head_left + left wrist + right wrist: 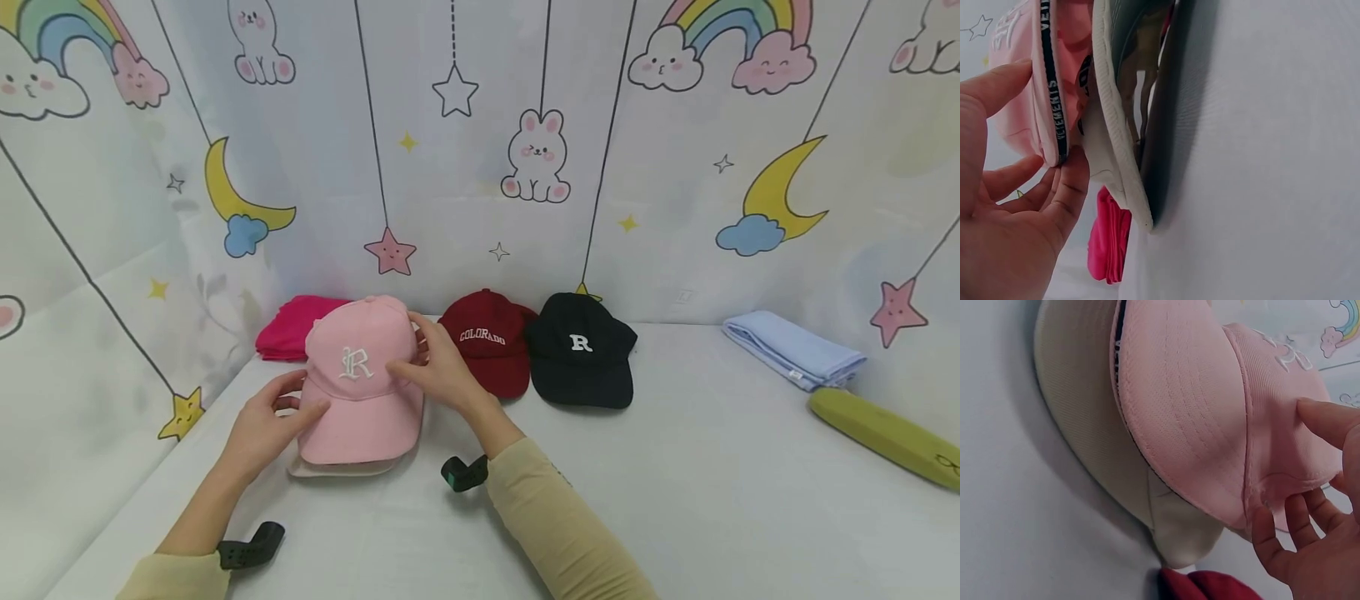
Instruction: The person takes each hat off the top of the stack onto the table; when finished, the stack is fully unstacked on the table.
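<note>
A pink baseball cap (362, 429) with a white embroidered letter faces me, at the left of the white table. Pinching its brim edge is my left hand (262, 425), thumb on top and fingers underneath; the left wrist view shows a black lettered band (1054, 94) along that edge. My right hand (444, 367) holds the crown's other side, thumb (1322, 419) on the front and fingers around the lower edge. Under the pink cap lies a beige cap (1088, 394), mostly hidden in the head view, its brim near the tabletop.
To the right sit a dark red "COLORADO" cap (491, 367) and a black cap (581, 375). Behind the pink cap is a folded magenta cloth (288, 329). A folded light blue cloth (795, 346) and a long green object (885, 433) lie far right. A patterned curtain (465, 167) hangs behind.
</note>
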Available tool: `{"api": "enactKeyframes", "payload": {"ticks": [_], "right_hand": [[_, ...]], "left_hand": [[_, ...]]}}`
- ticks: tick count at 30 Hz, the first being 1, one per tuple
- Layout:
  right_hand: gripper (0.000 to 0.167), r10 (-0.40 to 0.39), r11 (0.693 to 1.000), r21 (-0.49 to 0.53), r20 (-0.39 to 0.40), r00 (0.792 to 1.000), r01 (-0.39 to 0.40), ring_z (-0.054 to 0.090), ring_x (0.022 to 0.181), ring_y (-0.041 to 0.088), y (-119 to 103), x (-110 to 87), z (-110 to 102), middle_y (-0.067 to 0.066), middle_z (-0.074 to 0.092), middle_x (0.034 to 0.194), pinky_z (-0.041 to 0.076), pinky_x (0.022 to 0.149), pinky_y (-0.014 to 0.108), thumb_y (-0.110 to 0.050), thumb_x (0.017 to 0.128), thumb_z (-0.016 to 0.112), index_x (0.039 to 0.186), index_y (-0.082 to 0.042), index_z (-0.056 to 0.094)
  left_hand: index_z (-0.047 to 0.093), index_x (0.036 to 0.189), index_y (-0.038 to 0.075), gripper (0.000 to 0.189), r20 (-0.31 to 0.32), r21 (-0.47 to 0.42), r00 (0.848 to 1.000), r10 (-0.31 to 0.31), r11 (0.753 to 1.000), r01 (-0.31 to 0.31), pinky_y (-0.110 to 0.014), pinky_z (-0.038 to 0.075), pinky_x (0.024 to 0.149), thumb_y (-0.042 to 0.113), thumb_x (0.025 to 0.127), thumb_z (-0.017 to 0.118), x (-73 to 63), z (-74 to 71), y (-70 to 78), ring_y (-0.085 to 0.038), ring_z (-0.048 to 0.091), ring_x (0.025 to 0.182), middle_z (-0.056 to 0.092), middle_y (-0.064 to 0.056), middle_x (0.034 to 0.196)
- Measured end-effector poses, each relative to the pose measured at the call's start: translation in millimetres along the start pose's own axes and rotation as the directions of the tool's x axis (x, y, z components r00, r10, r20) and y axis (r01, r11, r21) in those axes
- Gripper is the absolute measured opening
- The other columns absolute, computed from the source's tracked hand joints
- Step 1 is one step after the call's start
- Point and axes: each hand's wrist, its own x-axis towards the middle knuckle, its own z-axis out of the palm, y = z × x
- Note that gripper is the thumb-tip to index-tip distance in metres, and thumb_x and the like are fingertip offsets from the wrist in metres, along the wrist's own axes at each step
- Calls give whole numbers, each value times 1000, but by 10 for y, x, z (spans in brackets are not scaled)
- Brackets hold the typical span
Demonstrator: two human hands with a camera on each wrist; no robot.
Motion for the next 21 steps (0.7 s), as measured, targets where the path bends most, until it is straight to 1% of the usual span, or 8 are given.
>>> {"api": "enactKeyframes", "payload": {"ticks": [8,15,21], "right_hand": [[77,-19,1000,-5,-3,1000,19,53,104,18,-35,19,-45,6,50,117,53,84,27,-19,89,77,154,-12,37],[81,-2,1000,-15,-5,1000,1,54,103,16,-56,24,-58,5,49,118,53,84,25,-19,87,80,155,-10,36],[82,-14,1000,11,-22,1000,15,55,104,18,-107,32,-124,5,49,121,54,85,27,-20,85,81,155,-12,37]], "left_hand": [[36,153,2,78,6,-4,1000,3,1000,-3,-21,53,74,40,94,70,0,-20,67,-34,52,116,48,-23,141],[36,153,2,78,19,10,1000,7,1000,-7,-22,54,73,41,94,70,-21,-36,135,-35,52,116,48,-23,141],[37,153,3,78,1,19,1000,12,1000,-12,-24,54,74,42,94,70,-2,-50,233,-36,53,116,48,-23,140]]}}
